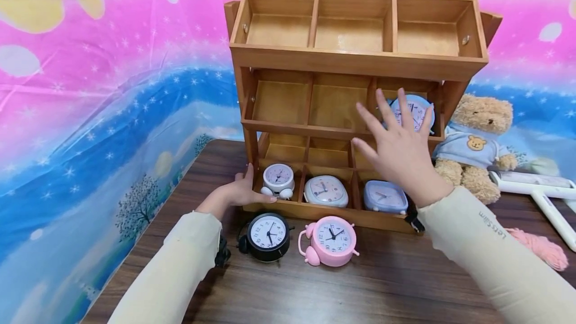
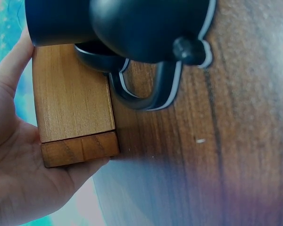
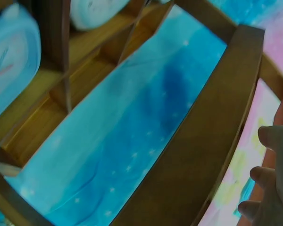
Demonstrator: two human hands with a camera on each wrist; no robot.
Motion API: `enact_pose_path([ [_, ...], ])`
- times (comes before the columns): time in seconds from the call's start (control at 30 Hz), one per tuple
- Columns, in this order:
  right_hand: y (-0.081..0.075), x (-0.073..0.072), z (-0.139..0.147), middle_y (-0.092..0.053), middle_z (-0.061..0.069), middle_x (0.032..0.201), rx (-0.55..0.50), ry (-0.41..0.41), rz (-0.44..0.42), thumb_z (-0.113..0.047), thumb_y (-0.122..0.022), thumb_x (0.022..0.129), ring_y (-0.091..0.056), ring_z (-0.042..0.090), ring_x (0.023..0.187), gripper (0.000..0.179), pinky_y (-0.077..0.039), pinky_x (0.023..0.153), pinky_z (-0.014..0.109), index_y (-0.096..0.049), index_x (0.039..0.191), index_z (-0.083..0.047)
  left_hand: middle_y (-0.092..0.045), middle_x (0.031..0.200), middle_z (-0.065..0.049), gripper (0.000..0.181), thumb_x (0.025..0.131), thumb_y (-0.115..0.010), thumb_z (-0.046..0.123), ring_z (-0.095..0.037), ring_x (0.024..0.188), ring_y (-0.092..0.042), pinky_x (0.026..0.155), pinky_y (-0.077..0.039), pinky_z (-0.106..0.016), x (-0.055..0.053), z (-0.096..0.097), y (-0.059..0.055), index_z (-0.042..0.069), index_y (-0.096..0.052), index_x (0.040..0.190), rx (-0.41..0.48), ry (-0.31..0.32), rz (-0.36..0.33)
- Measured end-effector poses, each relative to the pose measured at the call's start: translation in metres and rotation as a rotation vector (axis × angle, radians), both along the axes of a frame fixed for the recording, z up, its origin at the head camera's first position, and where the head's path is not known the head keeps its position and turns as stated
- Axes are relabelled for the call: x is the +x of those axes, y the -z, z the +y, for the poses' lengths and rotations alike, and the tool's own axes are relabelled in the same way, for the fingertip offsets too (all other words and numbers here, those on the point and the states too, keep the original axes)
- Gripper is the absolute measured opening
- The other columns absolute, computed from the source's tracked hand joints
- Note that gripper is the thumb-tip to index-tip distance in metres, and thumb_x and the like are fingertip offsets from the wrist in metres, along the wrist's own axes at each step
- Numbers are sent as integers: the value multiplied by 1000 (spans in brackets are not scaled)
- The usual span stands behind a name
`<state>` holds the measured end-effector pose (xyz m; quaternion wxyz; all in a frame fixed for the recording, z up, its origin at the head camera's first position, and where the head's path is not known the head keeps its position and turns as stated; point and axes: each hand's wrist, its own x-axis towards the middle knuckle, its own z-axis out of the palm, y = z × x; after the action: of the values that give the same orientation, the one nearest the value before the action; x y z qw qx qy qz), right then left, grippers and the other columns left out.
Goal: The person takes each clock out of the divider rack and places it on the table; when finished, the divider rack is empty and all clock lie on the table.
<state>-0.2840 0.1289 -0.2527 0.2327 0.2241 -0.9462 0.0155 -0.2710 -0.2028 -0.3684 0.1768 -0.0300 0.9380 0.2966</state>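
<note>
A three-tier wooden shelf point(image 1: 360, 59) stands on the table. My left hand point(image 1: 234, 194) grips its lower left corner; the left wrist view shows thumb and fingers on either side of the wooden end point(image 2: 75, 108). Spread-fingered, my right hand point(image 1: 402, 151) is in front of the middle tier's right compartment, partly covering a round blue alarm clock point(image 1: 420, 109). Along the bottom tier sit a white clock point(image 1: 279, 176), a pale rounded clock point(image 1: 326, 190) and a blue-violet clock point(image 1: 385, 196). Before the shelf lie a black alarm clock point(image 1: 268, 234) and a pink alarm clock point(image 1: 334, 240).
Right of the shelf sits a teddy bear point(image 1: 477, 139) in a blue shirt. Beyond it are a white T-shaped object point(image 1: 535, 189) and pink yarn point(image 1: 540, 249). A colourful cloth point(image 1: 135, 89) hangs behind the wooden table point(image 1: 324, 294).
</note>
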Motion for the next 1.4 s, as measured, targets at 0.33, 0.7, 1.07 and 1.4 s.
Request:
enact_pose_path([
  [0.33,-15,-41,26,5,14,166,-133,117,-147,-51,-33,105,15,43,148,68,3,108,74,-11,161,-20,5,160,-32,123,85,-70,57,-49,147,-8,115,-21,-58,-1,1,1,4,16,156,-6,-7,-3],
  [0.7,-31,-46,31,-17,40,151,-126,245,-189,-53,-53,96,-18,59,137,90,-20,105,72,-13,158,-3,6,161,-31,123,85,-70,56,-48,147,-7,115,-21,-58,0,1,-2,5,16,156,-6,-3,-5],
  [1.07,-37,-45,31,-27,41,143,-39,271,-215,-51,-53,98,-31,60,124,88,-27,96,73,-10,159,-5,6,160,-31,122,86,-70,56,-48,147,-6,115,-21,-58,-2,0,-1,5,16,156,-2,-14,-3],
  [1.4,-42,-47,25,-28,44,138,16,231,-211,-44,-35,106,-35,64,112,71,-33,86,77,-12,158,-3,6,160,-32,122,86,-70,55,-48,147,-7,115,-22,-58,0,0,0,4,16,156,9,-14,-5],
])
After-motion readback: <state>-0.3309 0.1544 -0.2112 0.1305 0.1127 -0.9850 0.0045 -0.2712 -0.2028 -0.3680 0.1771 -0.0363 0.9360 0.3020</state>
